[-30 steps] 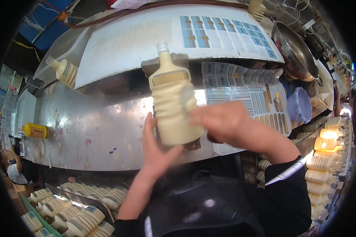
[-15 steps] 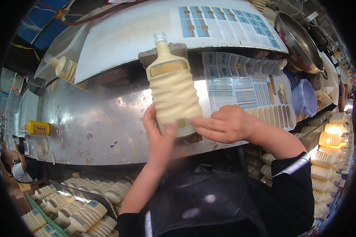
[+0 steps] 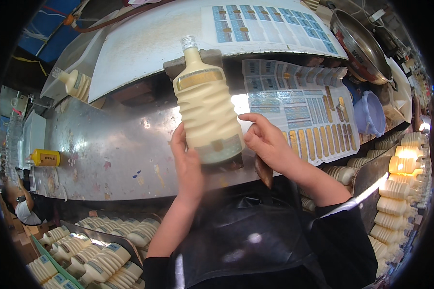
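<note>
A tall ribbed bottle (image 3: 205, 108) of cream-coloured liquid, with a clear cap and a gold neck label, is held upright above the steel table (image 3: 106, 149). My left hand (image 3: 185, 161) grips its lower left side. My right hand (image 3: 265, 142) touches its lower right edge with spread fingers, next to a pale label low on the bottle's front. Sheets of blue and gold stickers (image 3: 299, 111) lie just right of the bottle.
A second cream bottle (image 3: 74, 82) lies at the back left, a yellow object (image 3: 46, 157) at the table's left. A metal pan (image 3: 361, 45) and a blue lidded tub (image 3: 371, 113) sit at the right. Crates of labelled bottles (image 3: 96, 255) stand below left, more bottles (image 3: 400, 192) at right.
The bottle has risen and straightened from a tilt. My right hand slid off its front to the lower right edge, uncovering the lower label.
</note>
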The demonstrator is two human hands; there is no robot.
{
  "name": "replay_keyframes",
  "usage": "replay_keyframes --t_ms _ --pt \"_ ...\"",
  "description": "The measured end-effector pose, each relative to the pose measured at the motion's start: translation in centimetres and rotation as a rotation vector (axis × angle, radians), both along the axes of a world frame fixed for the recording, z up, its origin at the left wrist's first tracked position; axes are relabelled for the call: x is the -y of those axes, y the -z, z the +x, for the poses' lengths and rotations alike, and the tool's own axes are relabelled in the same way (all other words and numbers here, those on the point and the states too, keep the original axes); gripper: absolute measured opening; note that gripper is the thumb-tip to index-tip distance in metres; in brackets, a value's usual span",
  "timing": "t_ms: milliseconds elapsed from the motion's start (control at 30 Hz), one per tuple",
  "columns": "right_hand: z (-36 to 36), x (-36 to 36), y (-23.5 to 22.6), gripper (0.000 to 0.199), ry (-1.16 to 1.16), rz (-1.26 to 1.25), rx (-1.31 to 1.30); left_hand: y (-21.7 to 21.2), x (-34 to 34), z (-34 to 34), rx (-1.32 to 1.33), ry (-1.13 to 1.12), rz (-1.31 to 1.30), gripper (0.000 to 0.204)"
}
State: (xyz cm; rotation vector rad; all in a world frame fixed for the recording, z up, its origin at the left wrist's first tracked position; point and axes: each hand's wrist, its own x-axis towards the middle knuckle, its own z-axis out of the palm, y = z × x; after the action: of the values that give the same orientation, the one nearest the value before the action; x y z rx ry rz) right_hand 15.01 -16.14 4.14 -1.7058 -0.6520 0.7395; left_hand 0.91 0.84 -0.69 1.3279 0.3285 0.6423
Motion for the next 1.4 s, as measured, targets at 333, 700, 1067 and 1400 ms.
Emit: replay_keyframes --t_ms 333,700,1067,1400 --pt "-0.9 -1.6 0.2 0.061 0.082 -0.061 -0.134 -0.4 0.5 0.3 -0.098 -0.054 0.068 0.070" --pt "-1.2 -1.3 1.3 0.055 0.110 0.003 -0.148 -0.2 0.5 0.4 -0.112 -0.053 0.126 0.066" --pt "-1.0 -2.7 -1.2 0.052 0.063 -0.216 0.054 -1.6 0.9 0.9 -0.145 -0.086 -0.007 0.069" --pt "-0.8 -2.1 0.3 0.052 0.066 -0.148 -0.008 -1.4 1.0 1.1 -0.132 -0.111 0.000 0.070"
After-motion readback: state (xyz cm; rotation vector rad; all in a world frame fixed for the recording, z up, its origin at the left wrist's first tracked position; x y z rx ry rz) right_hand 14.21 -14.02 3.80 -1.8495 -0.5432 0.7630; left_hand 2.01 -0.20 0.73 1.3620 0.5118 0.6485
